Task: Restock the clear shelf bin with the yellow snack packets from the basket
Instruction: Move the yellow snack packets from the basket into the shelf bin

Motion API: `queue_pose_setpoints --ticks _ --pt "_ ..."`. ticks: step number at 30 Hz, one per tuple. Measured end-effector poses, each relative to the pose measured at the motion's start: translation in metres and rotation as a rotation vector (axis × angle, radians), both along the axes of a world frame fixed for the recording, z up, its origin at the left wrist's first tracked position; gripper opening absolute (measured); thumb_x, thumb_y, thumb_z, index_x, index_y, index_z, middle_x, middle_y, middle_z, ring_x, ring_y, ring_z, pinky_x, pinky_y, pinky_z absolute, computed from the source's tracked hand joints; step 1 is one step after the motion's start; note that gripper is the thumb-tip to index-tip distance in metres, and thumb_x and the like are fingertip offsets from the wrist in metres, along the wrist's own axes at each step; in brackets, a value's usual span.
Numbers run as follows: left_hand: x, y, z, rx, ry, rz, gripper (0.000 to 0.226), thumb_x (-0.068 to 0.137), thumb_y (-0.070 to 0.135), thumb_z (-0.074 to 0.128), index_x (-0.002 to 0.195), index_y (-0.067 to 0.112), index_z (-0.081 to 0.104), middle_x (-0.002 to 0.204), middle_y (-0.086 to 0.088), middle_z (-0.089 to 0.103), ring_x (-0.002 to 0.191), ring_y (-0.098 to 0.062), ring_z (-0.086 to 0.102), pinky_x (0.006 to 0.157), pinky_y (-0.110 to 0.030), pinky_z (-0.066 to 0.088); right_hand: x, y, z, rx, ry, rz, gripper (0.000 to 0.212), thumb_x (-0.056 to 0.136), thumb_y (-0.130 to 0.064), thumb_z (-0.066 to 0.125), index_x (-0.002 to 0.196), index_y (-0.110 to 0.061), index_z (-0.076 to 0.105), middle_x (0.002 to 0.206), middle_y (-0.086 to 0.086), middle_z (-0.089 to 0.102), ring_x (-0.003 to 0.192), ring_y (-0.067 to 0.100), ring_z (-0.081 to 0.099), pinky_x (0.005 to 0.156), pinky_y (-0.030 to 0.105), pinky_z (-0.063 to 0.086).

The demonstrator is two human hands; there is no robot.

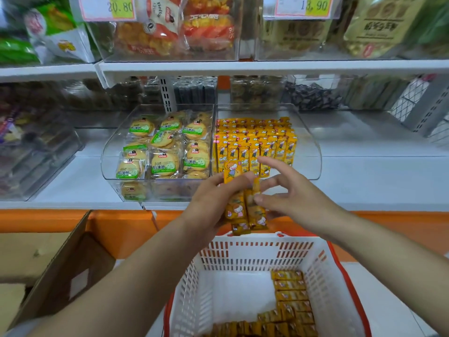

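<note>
Yellow snack packets [245, 207] in left hand [213, 205]; right hand [289, 193] alongside

Your left hand [209, 205] and right hand [291, 198] are both bare, with short, plain nails; the right thumbnail [258, 198] shows this best. Your left forearm [121, 276] and right forearm [388, 244] are bare along all that shows. A pale grey patch [9, 332] beside the left arm may be sleeve; you can't tell.
</note>
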State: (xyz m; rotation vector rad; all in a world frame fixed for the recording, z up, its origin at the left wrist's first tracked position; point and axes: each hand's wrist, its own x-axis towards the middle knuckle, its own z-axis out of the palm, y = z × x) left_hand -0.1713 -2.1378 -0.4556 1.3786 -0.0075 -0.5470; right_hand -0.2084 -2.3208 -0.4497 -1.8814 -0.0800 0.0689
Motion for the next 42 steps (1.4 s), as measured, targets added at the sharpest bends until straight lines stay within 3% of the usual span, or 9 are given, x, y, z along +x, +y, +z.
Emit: queue_pose_setpoints --ticks 5,10,15,19,24,27,30,38,42 --pt "-0.001 0.000 0.003 -0.049 0.002 -0.014 0.052 0.081 0.040 0.081 0.125 0.016 0.068 0.113 -0.012 0.077 0.102 -0.034 0.075 0.088 -0.054 0.060 0.001 -0.011 0.002 0.241 0.101 0.029 0.066 0.075 -0.013 0.082 0.128 -0.045 0.059 0.106 0.007 0.062 0.090 0.020 0.071 0.072 0.032 0.055" --pt "0.003 0.004 0.004 -0.043 -0.007 -0.011 0.047 0.082 0.038 0.080 0.120 0.013 0.070 0.114 -0.012 0.076 0.101 -0.033 0.075 0.083 -0.046 0.060 0.001 -0.013 0.002 0.260 0.106 0.066 0.060 0.082 0.001 0.075 0.123 -0.041 0.062 0.105 0.009 0.062 0.085 0.024 0.073 0.069 0.031 0.057" --pt "0.009 0.010 0.011 -0.053 -0.034 0.056 0.060 0.071 0.039 0.084 0.118 0.005 0.068 0.107 -0.009 0.078 0.095 -0.027 0.077 0.083 -0.041 0.061 0.022 -0.029 0.017 -0.008 -0.034 -0.047 0.049 0.079 0.007 0.072 0.109 -0.029 0.057 0.106 0.013 0.053 0.076 0.028 0.067 0.071 0.042 0.061" --pt "0.013 0.013 0.020 -0.049 -0.095 0.035 0.063 0.068 0.042 0.084 0.118 0.008 0.067 0.107 -0.006 0.078 0.093 -0.023 0.077 0.086 -0.042 0.062 0.065 -0.049 0.026 -0.163 -0.193 -0.229 0.047 0.075 0.004 0.079 0.097 -0.030 0.054 0.097 0.010 0.055 0.063 0.019 0.057 0.061 0.034 0.055" --pt "0.018 0.016 0.023 -0.032 -0.090 0.043 0.071 0.073 0.038 0.083 0.134 0.010 0.057 0.101 -0.004 0.079 0.091 -0.022 0.078 0.086 -0.043 0.062 0.123 -0.062 0.007 -0.411 -0.232 -0.331 0.043 0.076 0.002 0.076 0.100 -0.024 0.051 0.093 0.005 0.060 0.071 0.025 0.055 0.077 0.050 0.053" --pt "0.023 0.023 0.020 0.002 -0.115 0.059 0.045 0.081 0.036 0.081 0.118 0.014 0.068 0.099 -0.002 0.080 0.090 -0.022 0.078 0.088 -0.044 0.061 0.145 -0.061 -0.010 -0.619 -0.223 -0.354 0.042 0.075 0.004 0.070 0.097 -0.026 0.049 0.083 0.004 0.064 0.070 0.027 0.055 0.066 0.042 0.051" --pt "0.026 0.030 0.015 0.028 -0.156 0.064 0.051 0.071 0.042 0.083 0.112 0.015 0.070 0.098 0.000 0.079 0.089 -0.022 0.078 0.081 -0.041 0.063 0.159 -0.065 -0.025 -0.675 -0.170 -0.408 0.044 0.073 0.007 0.070 0.096 -0.023 0.049 0.070 -0.002 0.057 0.075 0.027 0.056 0.057 0.030 0.037" --pt "0.030 0.029 0.002 0.121 -0.155 0.078 0.037 0.078 0.036 0.083 0.109 0.021 0.069 0.095 0.000 0.080 0.083 -0.020 0.078 0.072 -0.036 0.060 0.173 -0.066 -0.049 -0.651 -0.069 -0.394 0.038 0.078 0.005 0.069 0.104 -0.020 0.054 0.099 0.013 0.068 0.081 0.028 0.057 0.069 0.028 0.042" --pt "0.030 0.019 0.001 0.132 -0.152 0.063 0.041 0.078 0.035 0.084 0.113 0.020 0.068 0.096 -0.001 0.080 0.082 -0.020 0.078 0.071 -0.038 0.061 0.163 -0.062 -0.035 -0.741 -0.029 -0.359 0.060 0.078 -0.006 0.076 0.132 -0.015 0.053 0.113 0.015 0.067 0.099 0.030 0.060 0.076 0.027 0.041"
